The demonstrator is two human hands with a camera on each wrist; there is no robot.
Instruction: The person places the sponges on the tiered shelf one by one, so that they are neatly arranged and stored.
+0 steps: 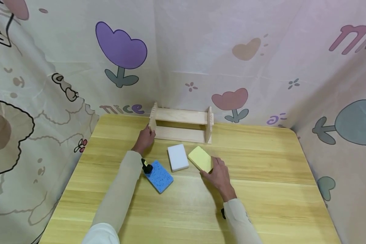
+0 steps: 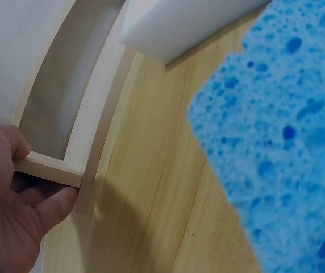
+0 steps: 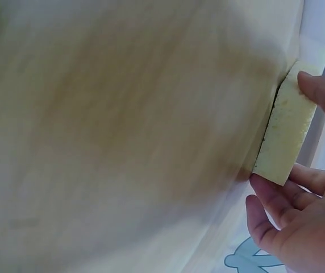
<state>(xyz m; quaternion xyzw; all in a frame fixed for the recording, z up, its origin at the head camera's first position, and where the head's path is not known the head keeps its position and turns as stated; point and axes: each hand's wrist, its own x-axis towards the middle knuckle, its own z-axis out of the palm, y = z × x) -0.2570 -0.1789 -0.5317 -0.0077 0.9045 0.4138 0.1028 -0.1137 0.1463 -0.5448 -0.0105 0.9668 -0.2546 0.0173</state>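
Note:
At the back of the table, my left hand (image 1: pixel 144 139) grips the left end panel of a small wooden rack (image 1: pixel 181 135). The left wrist view shows the thumb on one side of that panel (image 2: pixel 49 169) and the fingers on the other. My right hand (image 1: pixel 220 174) pinches a yellow sponge (image 1: pixel 199 158) by its edges, thumb and fingers at opposite sides. In the right wrist view the yellow sponge (image 3: pixel 287 128) sits close over the tabletop. A white sponge (image 1: pixel 178 157) lies flat between the hands, and a blue speckled sponge (image 1: pixel 160 178) lies nearer, beside the left wrist.
The light wood table (image 1: pixel 262 203) ends at a patterned cloth (image 1: pixel 183 51) hanging behind and along both sides. The rack stands right by the back cloth. A black strap device (image 1: pixel 146 166) on the left wrist overlaps the blue sponge's corner in the head view.

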